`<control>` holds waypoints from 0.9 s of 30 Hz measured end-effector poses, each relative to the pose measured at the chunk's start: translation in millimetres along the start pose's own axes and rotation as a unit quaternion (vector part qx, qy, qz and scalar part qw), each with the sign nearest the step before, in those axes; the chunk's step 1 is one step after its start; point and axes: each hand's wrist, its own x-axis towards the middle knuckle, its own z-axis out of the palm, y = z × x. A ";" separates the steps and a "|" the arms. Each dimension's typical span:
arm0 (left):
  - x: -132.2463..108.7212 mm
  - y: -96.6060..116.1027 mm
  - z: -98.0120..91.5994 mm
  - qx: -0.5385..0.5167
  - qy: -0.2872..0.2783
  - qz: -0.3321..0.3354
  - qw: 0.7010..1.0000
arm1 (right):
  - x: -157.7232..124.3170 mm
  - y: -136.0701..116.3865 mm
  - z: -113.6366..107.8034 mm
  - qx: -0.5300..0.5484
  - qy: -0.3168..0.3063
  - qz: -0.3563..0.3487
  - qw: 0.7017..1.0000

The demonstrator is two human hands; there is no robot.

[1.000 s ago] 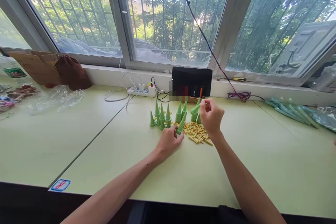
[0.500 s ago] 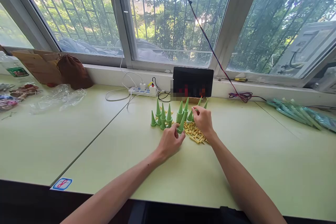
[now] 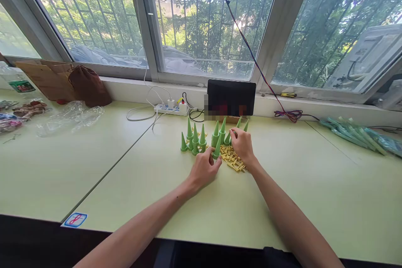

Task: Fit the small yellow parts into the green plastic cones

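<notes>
My left hand (image 3: 203, 170) has its thumb and fingers closed about the base of a green cone (image 3: 217, 150), which stands on the table tilted slightly right. Just beyond, my right hand (image 3: 242, 145) is closed in a pinch near more green cones (image 3: 238, 123); what its fingertips hold is too small to make out. Under and beside that hand lies a heap of small yellow pegs (image 3: 233, 160). To the left of my hands, several green cones (image 3: 195, 135) stand upright on green ring-shaped bases, with yellow bits among them.
Behind the cones a dark tablet (image 3: 231, 98) leans by the window sill. A power strip (image 3: 171, 109) with cables lies to its left. Green plastic packets (image 3: 361, 136) are at the right. A brown pouch (image 3: 89, 86) and clear plastic wrap (image 3: 70, 117) lie at the far left.
Both hands stay almost exactly where they were. My right hand has shifted very slightly left; the cones and the yellow pegs have not visibly moved.
</notes>
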 end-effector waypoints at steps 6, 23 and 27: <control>0.4 -1.3 -0.4 0.004 0.003 0.011 1.000 | -1.3 -5.6 -5.3 -0.003 0.015 0.016 1.000; 5.5 -2.1 -7.1 -0.022 0.020 0.035 0.999 | -30.3 -7.4 -12.9 -0.095 -0.188 0.016 0.977; 6.7 -2.0 -8.9 -0.037 0.006 0.034 0.999 | -30.9 -9.4 -14.6 -0.088 -0.229 0.005 0.969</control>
